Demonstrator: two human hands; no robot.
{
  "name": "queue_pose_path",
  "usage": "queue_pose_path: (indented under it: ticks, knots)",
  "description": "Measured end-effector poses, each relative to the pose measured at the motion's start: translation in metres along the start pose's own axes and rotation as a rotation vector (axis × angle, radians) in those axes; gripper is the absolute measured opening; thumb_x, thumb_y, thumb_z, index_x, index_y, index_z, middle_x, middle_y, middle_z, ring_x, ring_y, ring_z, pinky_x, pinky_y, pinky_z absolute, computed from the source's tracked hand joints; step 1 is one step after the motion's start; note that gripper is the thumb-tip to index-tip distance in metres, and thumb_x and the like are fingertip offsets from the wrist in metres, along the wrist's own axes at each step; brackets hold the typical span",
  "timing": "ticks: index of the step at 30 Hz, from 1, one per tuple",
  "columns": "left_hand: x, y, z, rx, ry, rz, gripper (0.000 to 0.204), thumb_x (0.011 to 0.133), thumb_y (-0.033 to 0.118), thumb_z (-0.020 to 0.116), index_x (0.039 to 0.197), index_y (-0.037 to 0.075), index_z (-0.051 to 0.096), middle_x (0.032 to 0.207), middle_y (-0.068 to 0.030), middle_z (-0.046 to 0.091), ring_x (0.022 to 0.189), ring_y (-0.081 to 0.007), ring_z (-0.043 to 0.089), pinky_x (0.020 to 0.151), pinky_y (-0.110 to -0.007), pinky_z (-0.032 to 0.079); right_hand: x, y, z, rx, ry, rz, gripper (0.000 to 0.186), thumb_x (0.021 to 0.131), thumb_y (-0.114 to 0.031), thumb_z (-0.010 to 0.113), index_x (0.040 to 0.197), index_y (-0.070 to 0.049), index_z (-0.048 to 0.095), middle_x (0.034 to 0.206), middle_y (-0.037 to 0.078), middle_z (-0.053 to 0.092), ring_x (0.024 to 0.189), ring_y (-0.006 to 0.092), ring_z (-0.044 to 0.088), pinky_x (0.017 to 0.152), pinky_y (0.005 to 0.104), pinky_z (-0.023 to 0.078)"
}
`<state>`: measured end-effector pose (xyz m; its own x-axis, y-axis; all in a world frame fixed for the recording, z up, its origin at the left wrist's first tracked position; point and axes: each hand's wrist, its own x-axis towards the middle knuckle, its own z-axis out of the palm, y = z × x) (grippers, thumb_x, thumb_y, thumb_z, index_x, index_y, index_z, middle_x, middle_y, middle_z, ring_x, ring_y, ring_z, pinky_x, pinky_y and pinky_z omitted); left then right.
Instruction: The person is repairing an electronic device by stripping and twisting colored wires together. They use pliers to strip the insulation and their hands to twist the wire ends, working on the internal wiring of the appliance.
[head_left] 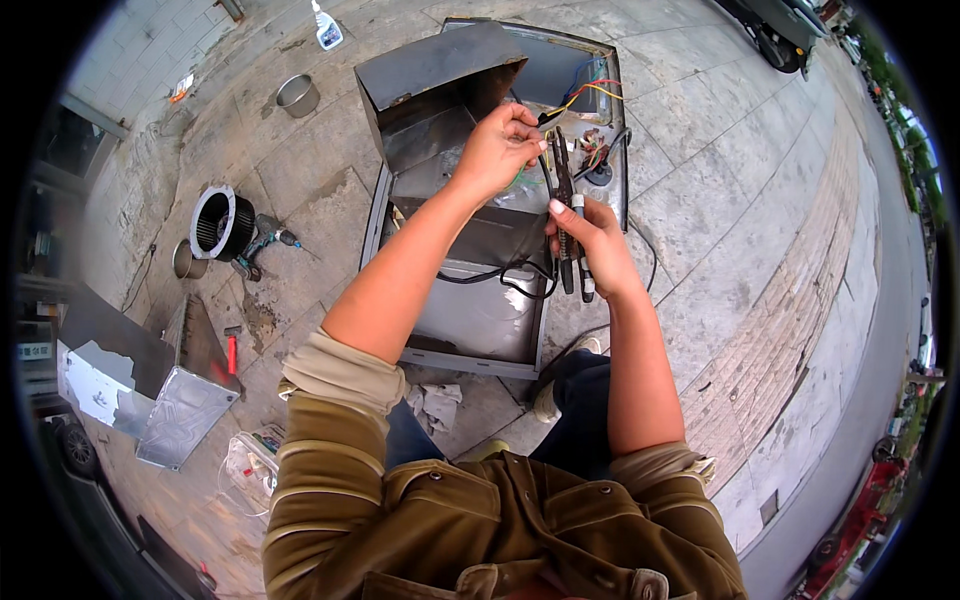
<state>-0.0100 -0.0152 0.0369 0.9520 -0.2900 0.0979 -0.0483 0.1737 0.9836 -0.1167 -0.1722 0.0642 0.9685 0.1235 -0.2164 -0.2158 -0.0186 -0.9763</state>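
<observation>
My left hand (497, 150) is closed in a pinch above the opened metal appliance casing (400, 352). Thin wires and a black cable (548, 180) run beside its fingertips; what it grips is too small to make out. Close by on the right, my right hand (597, 245) is wrapped round a bundle of long, dark, slim hand tools (564, 210), which look like pliers, held upright. Beyond the hands, red, yellow and blue wires (582, 92) come out of the casing. A boxy grey sheet-metal housing (440, 65) stands open on its far left part.
On the paving to the left lie a black fan wheel (232, 225), a cordless drill (265, 245), a red-handled hammer (232, 350) and bent metal panels (185, 415). A metal cup (297, 95) and a spray bottle (327, 28) stand farther off. A rag (436, 405) lies near my feet.
</observation>
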Motion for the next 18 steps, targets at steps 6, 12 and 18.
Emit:
queue_pose_path:
  ticks: [6,12,18]
  knots:
    - [0.001,-0.001,0.000,0.048,0.003,0.011,0.028,0.080,-0.002,0.067,0.102,0.001,0.050,0.084,-0.0066,0.062,0.068,-0.0104,0.059,0.058,-0.024,0.047,0.006,0.006,0.000,-0.025,-0.002,0.001,0.032,0.087,-0.033,0.068,0.077,-0.004,0.056,0.065,0.001,0.055,0.056,0.0089,0.050,0.054,0.0251,0.037]
    - [0.003,0.000,0.000,0.083,0.010,0.032,0.026,0.079,-0.002,0.066,0.101,0.000,0.051,0.082,-0.0062,0.062,0.069,-0.0107,0.060,0.058,-0.025,0.047,0.008,0.009,0.002,-0.055,0.018,-0.054,0.031,0.086,-0.031,0.069,0.078,-0.003,0.059,0.062,-0.001,0.053,0.054,0.0066,0.045,0.051,0.0244,0.034]
    - [0.004,0.000,-0.004,0.111,0.000,0.032,0.026,0.079,-0.002,0.066,0.101,0.000,0.052,0.082,-0.0063,0.062,0.069,-0.0111,0.060,0.059,-0.025,0.047,0.010,0.010,0.005,-0.256,0.100,-0.051,0.038,0.082,-0.031,0.072,0.093,0.004,0.063,0.063,0.002,0.056,0.056,0.0073,0.044,0.051,0.0266,0.035]
